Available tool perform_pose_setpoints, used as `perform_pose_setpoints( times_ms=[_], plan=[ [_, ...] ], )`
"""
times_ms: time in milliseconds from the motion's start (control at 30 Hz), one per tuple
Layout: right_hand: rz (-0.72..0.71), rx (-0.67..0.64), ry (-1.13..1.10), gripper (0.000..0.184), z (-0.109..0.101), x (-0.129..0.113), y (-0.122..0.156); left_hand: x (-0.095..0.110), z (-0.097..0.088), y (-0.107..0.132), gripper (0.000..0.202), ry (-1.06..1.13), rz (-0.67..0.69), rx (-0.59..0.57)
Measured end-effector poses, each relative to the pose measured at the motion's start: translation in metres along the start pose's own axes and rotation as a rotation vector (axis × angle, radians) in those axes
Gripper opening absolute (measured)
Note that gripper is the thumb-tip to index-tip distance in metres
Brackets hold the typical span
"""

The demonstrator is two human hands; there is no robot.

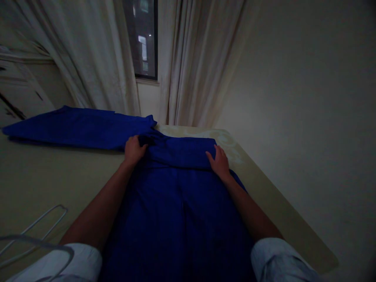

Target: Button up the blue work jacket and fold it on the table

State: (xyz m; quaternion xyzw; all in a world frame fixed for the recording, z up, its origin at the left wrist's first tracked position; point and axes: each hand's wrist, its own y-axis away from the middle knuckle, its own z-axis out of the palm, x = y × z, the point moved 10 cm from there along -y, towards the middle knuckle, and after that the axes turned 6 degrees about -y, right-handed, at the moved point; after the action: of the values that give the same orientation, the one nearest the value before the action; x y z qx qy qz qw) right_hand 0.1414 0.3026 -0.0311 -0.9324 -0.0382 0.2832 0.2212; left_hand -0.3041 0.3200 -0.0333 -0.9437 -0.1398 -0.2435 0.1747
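Observation:
A dark blue garment [176, 203] lies spread over a pale bed [44, 176], with one long sleeve [76, 127] stretched out to the left. My left hand [133, 150] is closed on the cloth at the left shoulder, near where the sleeve starts. My right hand [219, 160] rests flat on the garment's folded upper right edge, its fingers stretched out and lying together. Both forearms reach forward over the blue cloth.
White wire hangers [35, 235] lie on the bed at the lower left. Pale curtains [190, 62] hang behind the bed around a dark window [143, 39]. A bare wall [308, 117] runs close along the bed's right edge.

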Motion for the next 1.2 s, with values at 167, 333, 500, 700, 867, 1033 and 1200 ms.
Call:
perform_pose_setpoints(
  times_ms=[167,333,500,700,867,1033,1200],
  plan=[
    [0.402,-0.085,-0.117,0.080,-0.006,0.069,-0.015,-0.009,-0.008,0.001,0.081,-0.223,-0.082,0.058],
    [0.551,-0.105,-0.487,0.085,-0.006,0.073,-0.044,0.007,-0.012,-0.018,0.029,-0.143,0.031,-0.128],
    [0.369,0.108,-0.463,0.086,-0.032,0.036,-0.109,0.040,-0.075,-0.045,0.043,-0.124,0.093,0.101],
    [-0.041,-0.136,-0.283,0.057,-0.004,-0.056,-0.073,0.079,-0.058,0.015,0.052,-0.116,0.391,-0.035],
    [-0.432,-0.602,-0.281,0.044,0.031,-0.142,0.094,0.085,-0.001,0.199,0.031,-0.020,0.794,-0.553],
    [-0.683,-0.566,-0.065,0.058,0.035,-0.169,0.165,0.076,-0.008,0.298,0.067,-0.063,0.965,-0.421],
    [-0.729,-0.603,-0.079,0.057,0.039,-0.166,0.164,0.069,-0.008,0.302,0.064,-0.108,0.918,-0.388]
  ],
)
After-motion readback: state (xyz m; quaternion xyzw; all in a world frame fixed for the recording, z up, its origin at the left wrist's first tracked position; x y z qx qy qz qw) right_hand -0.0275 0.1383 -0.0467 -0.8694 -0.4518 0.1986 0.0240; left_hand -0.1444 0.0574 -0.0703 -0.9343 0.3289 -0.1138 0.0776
